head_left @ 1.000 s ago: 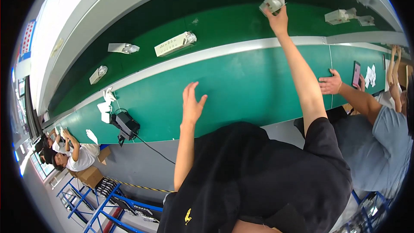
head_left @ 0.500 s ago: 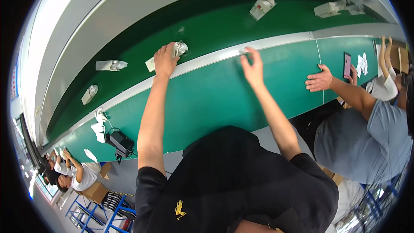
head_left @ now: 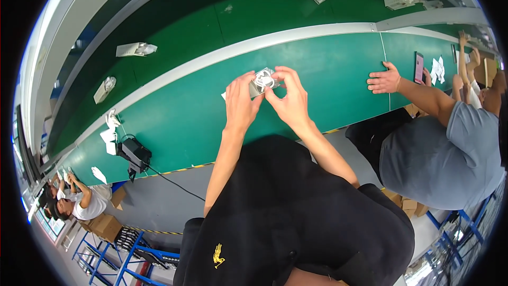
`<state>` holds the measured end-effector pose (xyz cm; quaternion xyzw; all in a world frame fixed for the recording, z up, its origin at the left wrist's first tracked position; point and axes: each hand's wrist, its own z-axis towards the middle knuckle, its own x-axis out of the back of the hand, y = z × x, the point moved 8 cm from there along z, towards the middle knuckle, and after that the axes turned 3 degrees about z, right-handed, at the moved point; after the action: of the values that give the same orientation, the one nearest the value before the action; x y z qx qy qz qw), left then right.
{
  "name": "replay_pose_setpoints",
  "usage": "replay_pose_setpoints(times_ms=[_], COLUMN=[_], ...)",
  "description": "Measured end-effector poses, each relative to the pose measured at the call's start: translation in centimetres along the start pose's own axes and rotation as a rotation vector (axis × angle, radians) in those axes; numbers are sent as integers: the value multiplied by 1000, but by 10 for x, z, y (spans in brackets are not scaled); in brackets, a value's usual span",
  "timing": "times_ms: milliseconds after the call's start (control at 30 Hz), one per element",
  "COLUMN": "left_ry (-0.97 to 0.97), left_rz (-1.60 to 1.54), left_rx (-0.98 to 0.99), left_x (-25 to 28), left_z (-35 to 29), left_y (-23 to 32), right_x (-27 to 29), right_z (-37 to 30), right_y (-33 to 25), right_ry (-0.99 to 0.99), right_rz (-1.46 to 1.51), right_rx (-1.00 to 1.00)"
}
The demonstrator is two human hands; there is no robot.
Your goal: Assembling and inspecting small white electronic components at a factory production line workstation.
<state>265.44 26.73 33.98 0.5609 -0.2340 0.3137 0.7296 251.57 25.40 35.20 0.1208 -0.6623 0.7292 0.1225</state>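
Over the green bench (head_left: 185, 111) in front of me, a small open white box (head_left: 256, 90) lies tilted between my two hands. A coiled white cable (head_left: 264, 80), apparently in clear plastic, sticks out of its right end. My left hand (head_left: 241, 103) is wrapped round the box from the left, hiding most of it. With thumb and forefinger, my right hand (head_left: 291, 100) grips the cable coil at the open end.
Beyond a metal rail (head_left: 275, 38), a dark green belt carries open white boxes (head_left: 136, 49) with bagged contents. A black power adapter (head_left: 136, 152) and white gloves (head_left: 111, 130) lie at left. A co-worker's hand (head_left: 385, 78) rests on the bench at right, near a phone (head_left: 418, 67).
My left hand has brought the box from the belt over the rail to the bench before me. My right hand has come left and closed on the cable. The view has shifted slightly.
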Motion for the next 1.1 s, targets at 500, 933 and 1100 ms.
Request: replay_pose_setpoints(times_ms=[500, 933, 1100], left_ry=[-2, -49, -139], left_rz=[-234, -350, -357], left_rx=[37, 95, 92], left_x=[-4, -7, -11], left_z=[-40, -57, -63], left_y=[9, -13, -20], right_x=[-15, -17, -54], right_z=[-40, -41, -40], right_y=[-46, 37, 58], right_ry=[-261, -307, -439], right_rz=[-556, 196, 338], right_rx=[399, -324, -368])
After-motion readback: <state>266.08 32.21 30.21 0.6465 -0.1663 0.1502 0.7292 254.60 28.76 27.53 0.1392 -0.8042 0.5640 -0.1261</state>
